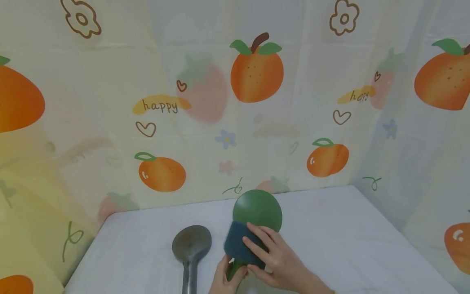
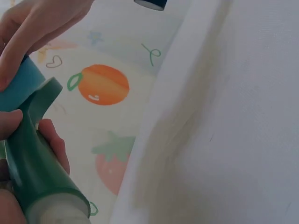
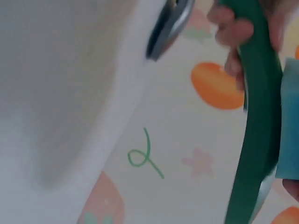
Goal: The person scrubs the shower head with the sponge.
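Observation:
A green handheld shower head (image 1: 260, 207) is held up above the white table, its round head pointing away from me. My left hand (image 1: 224, 278) grips its handle (image 2: 37, 161), which ends in a pale collar. With fingers spread over one face and the thumb at the lower edge, my right hand (image 1: 282, 261) holds a blue sponge (image 1: 238, 243) against the handle just below the round head. In the right wrist view the sponge (image 3: 289, 121) lies along the green handle (image 3: 264, 100). Part of the handle is hidden behind the sponge.
A grey shower head (image 1: 191, 245) with a shiny metallic handle lies on the white tabletop (image 1: 330, 228) to the left of my hands. Behind and at both sides hangs a pale curtain (image 1: 293, 118) printed with oranges, strawberries and flowers.

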`<state>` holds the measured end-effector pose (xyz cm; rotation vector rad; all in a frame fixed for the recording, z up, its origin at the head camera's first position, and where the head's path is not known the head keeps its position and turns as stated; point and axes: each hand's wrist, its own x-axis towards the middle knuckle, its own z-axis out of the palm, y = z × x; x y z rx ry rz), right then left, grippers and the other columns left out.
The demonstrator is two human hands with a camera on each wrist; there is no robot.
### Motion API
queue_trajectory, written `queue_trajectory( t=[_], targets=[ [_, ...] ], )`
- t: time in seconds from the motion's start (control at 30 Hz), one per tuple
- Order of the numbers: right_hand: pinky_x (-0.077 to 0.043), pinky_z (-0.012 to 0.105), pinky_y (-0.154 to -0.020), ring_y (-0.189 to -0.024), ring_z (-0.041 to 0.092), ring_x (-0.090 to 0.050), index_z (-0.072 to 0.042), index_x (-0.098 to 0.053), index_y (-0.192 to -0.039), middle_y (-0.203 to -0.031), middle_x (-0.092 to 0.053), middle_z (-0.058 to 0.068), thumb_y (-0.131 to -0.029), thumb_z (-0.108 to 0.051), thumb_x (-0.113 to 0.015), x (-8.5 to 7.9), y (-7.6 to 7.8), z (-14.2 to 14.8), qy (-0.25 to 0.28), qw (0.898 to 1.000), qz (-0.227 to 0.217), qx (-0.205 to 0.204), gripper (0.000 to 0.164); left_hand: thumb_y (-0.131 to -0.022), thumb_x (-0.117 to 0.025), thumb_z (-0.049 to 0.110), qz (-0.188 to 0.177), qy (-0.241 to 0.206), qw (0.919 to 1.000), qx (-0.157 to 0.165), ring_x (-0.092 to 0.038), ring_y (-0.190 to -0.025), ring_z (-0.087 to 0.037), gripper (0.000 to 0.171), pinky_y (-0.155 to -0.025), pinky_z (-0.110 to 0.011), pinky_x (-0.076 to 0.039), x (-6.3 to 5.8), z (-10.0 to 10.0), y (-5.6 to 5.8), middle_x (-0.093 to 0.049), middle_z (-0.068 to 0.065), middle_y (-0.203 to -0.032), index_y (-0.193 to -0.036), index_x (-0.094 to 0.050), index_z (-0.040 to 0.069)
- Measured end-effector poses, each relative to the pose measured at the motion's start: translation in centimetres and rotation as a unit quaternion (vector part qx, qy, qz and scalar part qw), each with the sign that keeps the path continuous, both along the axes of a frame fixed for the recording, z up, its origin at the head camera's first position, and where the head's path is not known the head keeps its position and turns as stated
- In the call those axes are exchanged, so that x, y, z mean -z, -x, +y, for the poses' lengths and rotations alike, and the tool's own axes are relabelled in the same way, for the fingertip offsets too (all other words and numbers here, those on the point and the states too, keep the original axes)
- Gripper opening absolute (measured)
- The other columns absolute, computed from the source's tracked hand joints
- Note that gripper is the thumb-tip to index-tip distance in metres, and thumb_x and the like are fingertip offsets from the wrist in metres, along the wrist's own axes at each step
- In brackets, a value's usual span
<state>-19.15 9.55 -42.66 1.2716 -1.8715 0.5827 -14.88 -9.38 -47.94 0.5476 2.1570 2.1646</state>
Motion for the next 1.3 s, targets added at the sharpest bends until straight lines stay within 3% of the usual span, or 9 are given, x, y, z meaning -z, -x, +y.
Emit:
queue_trajectory(
  t=[0.13,0.27,0.37,0.5,0.67,0.8,0.97,1.1,1.3],
  targets=[
    [-0.035,0.034,-0.096,-0.113,0.035,-0.045,0.002,-0.054,-0.126,-0.133,-0.044,0.025,-0.091,-0.036,-0.058,-1.2,2.2,1.3,0.079,0.996,-0.024,0.035,0.053,-0.091,-0.058,0.008,-0.007,-0.006,1.0,-0.004,-0.059,-0.064,-0.013,0.042,-0.061,-0.028,-0.051,-0.2,0.1,0.0,-0.061,-0.008,-0.078,-0.127,-0.043,-0.006],
    [-0.037,0.035,-0.09,-0.113,0.038,-0.042,0.005,-0.051,-0.127,-0.134,-0.043,0.025,-0.092,-0.031,-0.058,-2.3,4.2,2.7,0.188,0.971,-0.095,0.115,0.051,-0.088,-0.059,0.005,-0.004,0.0,0.9999,-0.01,-0.058,-0.06,-0.014,0.038,-0.057,-0.028,-0.051,-0.3,0.2,-0.2,-0.061,-0.009,-0.075,-0.124,-0.048,0.0],
    [-0.038,0.043,-0.087,-0.114,0.039,-0.04,0.005,-0.049,-0.129,-0.135,-0.041,0.025,-0.093,-0.03,-0.056,-2.3,4.0,2.6,0.206,0.96,-0.115,0.15,0.051,-0.088,-0.059,0.004,0.0,0.002,1.0,-0.008,-0.058,-0.059,-0.014,0.037,-0.057,-0.031,-0.052,-0.4,0.2,-0.3,-0.061,-0.008,-0.074,-0.123,-0.049,0.0],
    [-0.039,0.049,-0.085,-0.113,0.038,-0.041,0.003,-0.049,-0.13,-0.136,-0.04,0.025,-0.094,-0.037,-0.05,-1.1,1.9,0.7,0.149,0.977,-0.072,0.136,0.054,-0.089,-0.058,0.005,0.004,-0.01,0.9999,-0.002,-0.059,-0.061,-0.013,0.038,-0.058,-0.032,-0.052,-0.5,0.0,-0.3,-0.061,-0.016,-0.074,-0.124,-0.046,-0.004],
    [-0.042,0.043,-0.086,-0.111,0.034,-0.045,0.002,-0.052,-0.128,-0.134,-0.041,0.027,-0.092,-0.037,-0.056,0.5,-0.8,-1.0,0.043,0.998,0.0,0.046,0.054,-0.092,-0.053,0.002,0.026,-0.043,0.9987,0.007,-0.057,-0.06,-0.011,0.034,-0.059,-0.03,-0.052,-0.2,0.0,-0.2,-0.058,-0.022,-0.071,-0.122,-0.043,-0.012],
    [-0.039,0.038,-0.092,-0.11,0.035,-0.046,0.003,-0.055,-0.124,-0.131,-0.045,0.028,-0.09,-0.036,-0.059,0.0,-0.1,-0.4,0.055,0.998,0.015,0.02,0.052,-0.091,-0.051,-0.003,0.063,-0.06,0.9962,0.0,-0.053,-0.049,-0.016,0.028,-0.053,-0.031,-0.051,-0.3,0.1,-0.3,-0.055,-0.026,-0.064,-0.116,-0.045,-0.016],
    [-0.038,0.035,-0.09,-0.114,0.036,-0.043,0.004,-0.053,-0.126,-0.134,-0.044,0.024,-0.091,-0.038,-0.057,-1.0,2.4,1.8,0.175,0.974,-0.072,0.12,0.054,-0.087,-0.057,-0.003,0.046,-0.052,0.9964,-0.047,-0.05,-0.042,-0.016,0.027,-0.047,-0.029,-0.049,-0.4,0.6,-0.5,-0.053,-0.028,-0.06,-0.11,-0.05,-0.016],
    [-0.04,0.039,-0.087,-0.116,0.036,-0.041,0.003,-0.051,-0.128,-0.135,-0.041,0.023,-0.091,-0.037,-0.057,-1.0,2.5,1.8,0.206,0.958,-0.116,0.163,0.054,-0.086,-0.057,-0.005,0.045,-0.061,0.9954,-0.058,-0.052,-0.045,-0.007,0.026,-0.046,-0.029,-0.049,-0.3,0.8,-0.6,-0.053,-0.028,-0.06,-0.108,-0.051,-0.017],
    [-0.033,0.033,-0.1,-0.114,0.038,-0.042,0.006,-0.054,-0.123,-0.131,-0.043,0.029,-0.091,-0.033,-0.057,0.5,-0.5,-1.2,0.143,0.988,-0.023,0.062,0.05,-0.09,-0.051,-0.005,0.051,-0.123,0.9906,-0.032,-0.053,-0.051,-0.007,0.02,-0.047,-0.027,-0.049,-0.4,0.6,-0.6,-0.054,-0.02,-0.06,-0.104,-0.05,-0.019]
  ],
)
